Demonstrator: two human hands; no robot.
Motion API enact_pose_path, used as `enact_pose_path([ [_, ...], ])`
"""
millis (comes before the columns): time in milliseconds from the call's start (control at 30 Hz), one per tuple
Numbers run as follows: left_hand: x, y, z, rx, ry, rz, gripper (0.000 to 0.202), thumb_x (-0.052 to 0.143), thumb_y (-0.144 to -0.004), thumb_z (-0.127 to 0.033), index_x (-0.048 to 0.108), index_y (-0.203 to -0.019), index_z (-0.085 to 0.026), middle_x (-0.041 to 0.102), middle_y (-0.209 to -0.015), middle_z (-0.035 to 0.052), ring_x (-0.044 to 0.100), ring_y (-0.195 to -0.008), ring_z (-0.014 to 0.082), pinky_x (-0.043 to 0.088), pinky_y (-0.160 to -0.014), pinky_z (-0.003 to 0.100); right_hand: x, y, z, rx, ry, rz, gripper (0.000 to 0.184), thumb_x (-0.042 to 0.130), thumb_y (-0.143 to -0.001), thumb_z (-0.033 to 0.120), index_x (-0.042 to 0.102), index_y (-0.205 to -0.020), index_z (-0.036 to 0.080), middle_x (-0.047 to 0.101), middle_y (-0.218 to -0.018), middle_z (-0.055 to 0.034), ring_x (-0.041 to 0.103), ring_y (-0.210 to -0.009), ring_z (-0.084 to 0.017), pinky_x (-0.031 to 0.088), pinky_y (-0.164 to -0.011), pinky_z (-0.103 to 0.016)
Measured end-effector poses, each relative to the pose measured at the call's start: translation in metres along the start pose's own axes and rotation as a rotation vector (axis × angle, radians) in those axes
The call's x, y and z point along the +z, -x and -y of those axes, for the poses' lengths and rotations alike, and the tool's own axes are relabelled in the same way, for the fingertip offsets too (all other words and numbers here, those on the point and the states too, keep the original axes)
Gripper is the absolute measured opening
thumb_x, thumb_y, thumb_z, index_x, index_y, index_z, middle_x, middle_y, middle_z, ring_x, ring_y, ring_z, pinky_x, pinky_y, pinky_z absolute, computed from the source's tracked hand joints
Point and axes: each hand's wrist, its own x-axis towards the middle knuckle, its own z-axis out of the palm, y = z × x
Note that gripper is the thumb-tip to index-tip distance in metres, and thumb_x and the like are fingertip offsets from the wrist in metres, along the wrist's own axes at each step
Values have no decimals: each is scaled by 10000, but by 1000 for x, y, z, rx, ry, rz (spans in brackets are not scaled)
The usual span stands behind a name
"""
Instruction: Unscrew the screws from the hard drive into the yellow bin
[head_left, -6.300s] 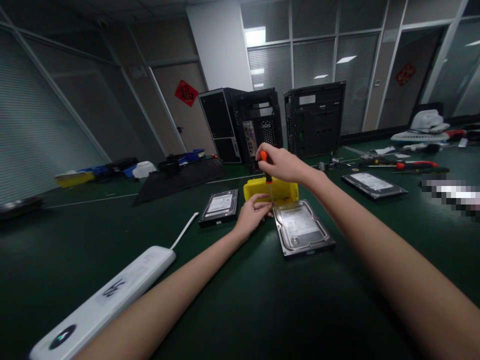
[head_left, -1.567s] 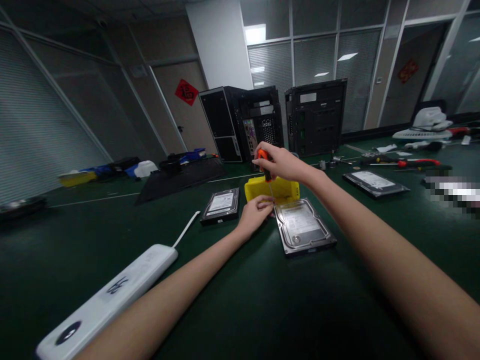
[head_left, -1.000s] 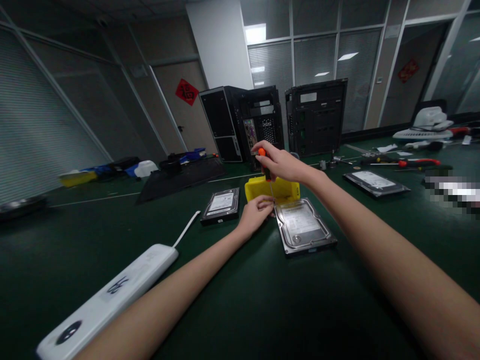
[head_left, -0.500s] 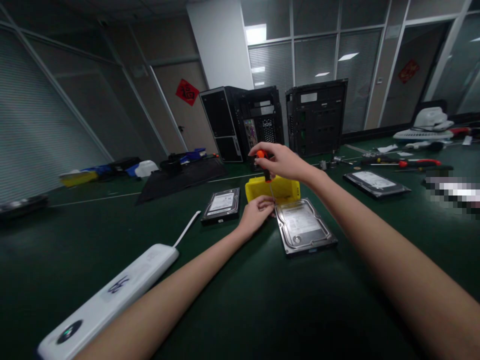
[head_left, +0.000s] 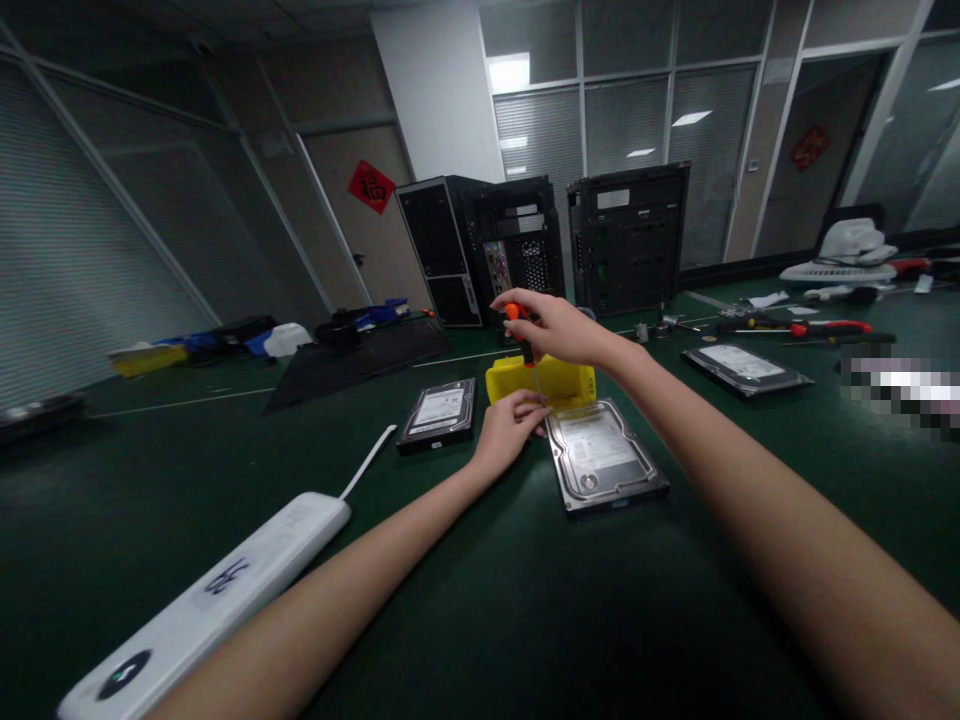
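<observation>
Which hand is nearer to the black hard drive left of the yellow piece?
Left. The left hand is just right of that black hard drive; the right hand is farther right and higher up, holding the screwdriver.

Shiny metal hard drive [head_left: 609, 474], paper label [head_left: 598, 440], smooth yellow plastic container [head_left: 574, 378], plastic-looking screwdriver handle [head_left: 527, 352], slim metal shaft [head_left: 537, 382], glossy white plastic bar [head_left: 255, 558], smooth, faintly glossy desk [head_left: 465, 620]

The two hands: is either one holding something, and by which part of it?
The right hand holds a screwdriver by its orange and black handle. The left hand is near the screwdriver's lower end; whether it grips anything cannot be told.
</observation>
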Motion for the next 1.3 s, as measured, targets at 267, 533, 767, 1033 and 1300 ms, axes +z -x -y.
enact_pose_path([
  [267, 0, -3, -5, 34, -91, -24, 220, 614, -778, -329, 607, -886, -137, 696, -709, 41, 645, -552, 148, 497, -597, 237, 1, -1, 4, 5, 14, 2, 320, 464, -846, 185, 525, -1160, 163, 610, -914, -51, 578, -789, -128, 444, -778, -277],
  [533, -1, -3, -3, 65, -100, -15, 250, 599, -783, -361, 621, -887, -135, 693, -697, 42, 639, -542, 150, 498, -572, 237, 1, 0, -2, 71, 51, -50, 307, 489, -840, 229, 533, -1140, 180, 608, -917, -47, 581, -762, -126, 439, -769, -280],
  [767, 0, -4, 1, 32, -62, -30, 256, 616, -765, -359, 621, -895, -139, 696, -698, 45, 636, -543, 149, 498, -565, 237, 1, 0, -3, 56, 48, -53, 306, 489, -840, 214, 531, -1139, 162, 605, -901, -51, 581, -768, -126, 434, -789, -287],
  [1033, 0, -4, -1, 26, -37, -44, 237, 623, -759, -333, 628, -889, -136, 696, -708, 48, 632, -529, 145, 495, -555, 236, 2, 0, -3, 50, 48, -71, 308, 491, -840, 209, 531, -1141, 158, 602, -917, -51, 583, -765, -122, 444, -774, -270],
  [1300, 0, -5, 5, 6, -16, -39, 263, 632, -756, -346, 621, -913, -135, 696, -701, 49, 627, -523, 141, 492, -552, 236, 3, -1, -6, 49, 18, -63, 320, 484, -842, 210, 517, -1156, 161, 605, -924, -55, 574, -676, -98, 467, -716, -251],
])
